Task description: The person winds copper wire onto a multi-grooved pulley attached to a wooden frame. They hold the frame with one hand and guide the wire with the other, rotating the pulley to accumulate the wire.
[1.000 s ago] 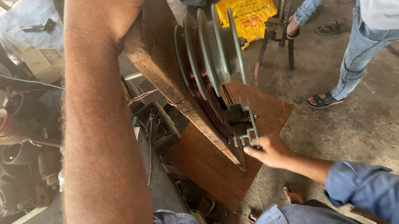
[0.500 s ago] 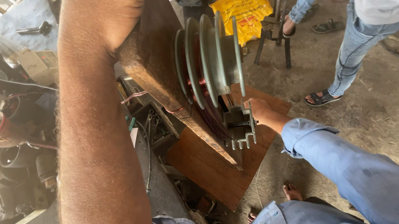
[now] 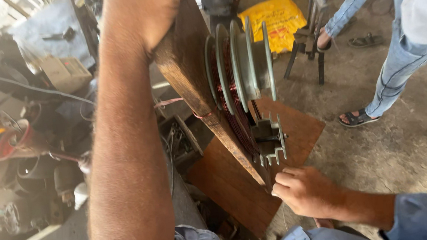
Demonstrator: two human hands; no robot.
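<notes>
My left hand (image 3: 154,6) is raised and grips the top edge of a tilted wooden board (image 3: 192,84). Mounted on the board's face is a set of green stepped discs (image 3: 239,61) with dark copper wire (image 3: 232,117) wound in their grooves. A grey stepped metal piece (image 3: 270,140) sits just below the discs. My right hand (image 3: 305,190) is low, directly under that piece, its fingers curled against the board's lower end. Whether the fingers pinch anything is hidden.
Another person in jeans and sandals (image 3: 397,57) stands at the right by a dark metal stand (image 3: 313,41) and a yellow bag (image 3: 274,18). A brown sheet (image 3: 302,125) lies on the floor. Motor parts and cables (image 3: 26,161) crowd the left side.
My right hand went from the grey piece up behind the discs, then dropped to the board's lower end. My left hand kept its grip on the board's top.
</notes>
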